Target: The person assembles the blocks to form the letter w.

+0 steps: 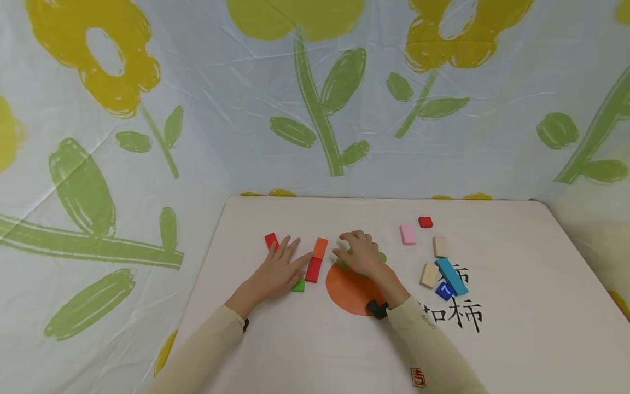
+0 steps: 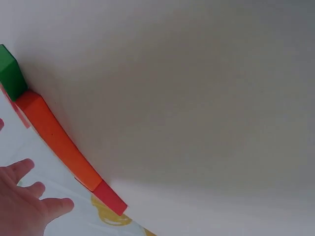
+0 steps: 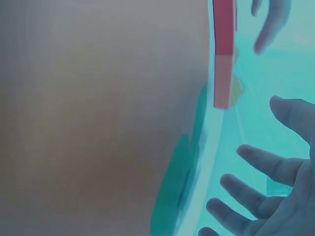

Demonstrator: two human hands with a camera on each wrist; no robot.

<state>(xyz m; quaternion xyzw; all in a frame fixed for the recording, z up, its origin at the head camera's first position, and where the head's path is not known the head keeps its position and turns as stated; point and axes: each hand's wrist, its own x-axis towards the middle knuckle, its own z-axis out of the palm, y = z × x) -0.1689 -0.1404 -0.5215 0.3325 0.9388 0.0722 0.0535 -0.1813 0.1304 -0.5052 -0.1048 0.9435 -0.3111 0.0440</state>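
Observation:
My left hand [image 1: 279, 274] hovers with spread fingers over several small blocks on the white table. A red block [image 1: 271, 241] shows past its fingertips, and a green block [image 1: 298, 285] is partly hidden under the palm. Beside the index finger, an orange block [image 1: 320, 248] and another red block [image 1: 313, 270] lie end to end. In the left wrist view the green block [image 2: 12, 73], an orange block [image 2: 61, 142] and a red one [image 2: 110, 197] form a row. Holding nothing, my right hand [image 1: 361, 255] has loosely bent fingers above the printed orange persimmon [image 1: 344, 290].
Right of the hands lie a pink block [image 1: 407, 234], a small red block [image 1: 425, 222], two beige blocks [image 1: 429, 276], a long blue block [image 1: 451, 276] and a dark blue block numbered 7 [image 1: 445, 291]. A flower-printed cloth [image 1: 221, 109] hangs behind the table.

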